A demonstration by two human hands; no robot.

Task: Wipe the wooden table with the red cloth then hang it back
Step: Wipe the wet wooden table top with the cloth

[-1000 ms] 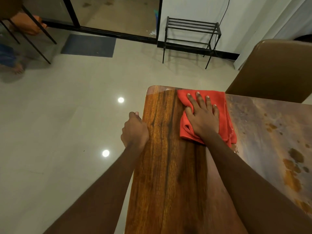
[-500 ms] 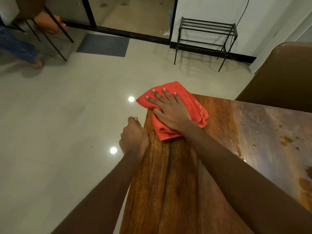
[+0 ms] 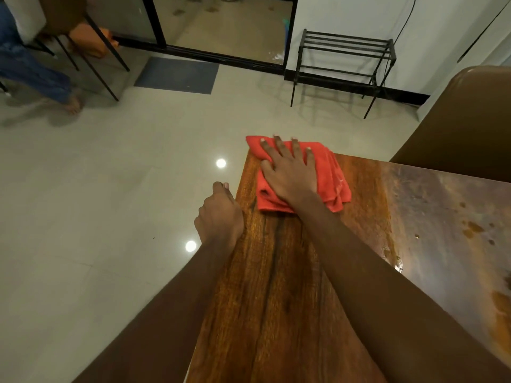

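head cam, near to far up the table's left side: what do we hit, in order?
left hand gripping the edge of the wooden table → red cloth under the right hand → black metal rack

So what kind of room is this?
Probably a home's dining area: a wooden table with a brown chair beside it, a black metal rack against the wall, and a mat at a glass door.

The cloth [image 3: 333,176] is plain red; the table [image 3: 276,286] streaky red-brown, mottled grey-orange at right; the floor [image 3: 96,189] pale grey.
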